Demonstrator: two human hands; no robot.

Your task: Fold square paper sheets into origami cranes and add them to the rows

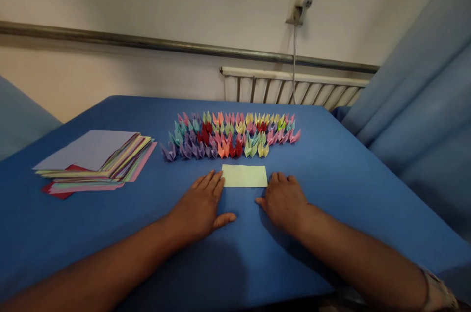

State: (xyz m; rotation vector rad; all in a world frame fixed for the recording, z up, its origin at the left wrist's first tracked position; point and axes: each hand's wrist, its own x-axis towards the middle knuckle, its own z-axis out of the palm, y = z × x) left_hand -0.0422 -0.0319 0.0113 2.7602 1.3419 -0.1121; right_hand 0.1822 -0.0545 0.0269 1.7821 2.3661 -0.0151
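A pale yellow-green sheet of paper [245,176], a wide rectangle with a faint crease near its middle, lies flat on the blue table [243,253]. My left hand [202,204] rests at its left end, fingers stretched out and the thumb spread away. At the right end is my right hand [283,199], its fingers extended but a little bent, with the thumb apart; the fingertips are beside the paper's edge. Neither hand grips anything. Just beyond the paper stand rows of small folded paper cranes [235,149] in many colours.
On the left lies a thick, uneven stack of coloured paper [91,150] with a lilac sheet on top. Behind the table are a wall rail [165,44], a radiator [294,76] and a plugged-in cord [295,57]. A blue curtain [423,86] hangs along the right.
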